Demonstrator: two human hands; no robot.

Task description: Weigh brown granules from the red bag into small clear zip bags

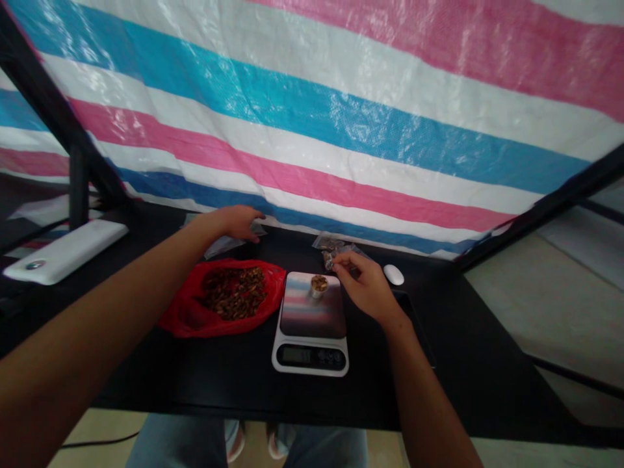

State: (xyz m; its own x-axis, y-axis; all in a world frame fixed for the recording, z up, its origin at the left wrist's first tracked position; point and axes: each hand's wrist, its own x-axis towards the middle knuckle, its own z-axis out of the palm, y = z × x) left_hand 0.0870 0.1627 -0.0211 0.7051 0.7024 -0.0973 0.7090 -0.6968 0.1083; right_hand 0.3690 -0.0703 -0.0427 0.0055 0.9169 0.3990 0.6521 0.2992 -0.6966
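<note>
Head view. The scale (312, 312) is the reference landmark. It stands on the desk (195, 383) near the middle of the frame, with its display toward the person; the digits are too blurred to read. A small cup (318, 286) stands near the far edge of the scale platform, heaped with brown pieces.

The right hand (365, 286) is just beyond and to the right of the scale. Its fingers are curled, with thumb and forefinger closed together at a clear bag (331, 257) just past the platform's far edge. It is not possible to tell whether the hand grips the bag or something taken from it. The left hand (229, 222) is farther beyond and to the left of the scale. It lies palm down, open and grasping nothing, with its fingers extended on or just above a second clear bag (224, 244).

An open red bag (175, 318) holding dried brown pieces (234, 292) lies just left of the scale. A mouse (392, 274) lies beyond and to the right of it.

Hazards: the right hand works close to the cup, so contact could tip the cup and spill its contents. The heaped pieces could also shed if the scale is jolted. Any hand or bag resting on the platform would falsify the reading.
</note>
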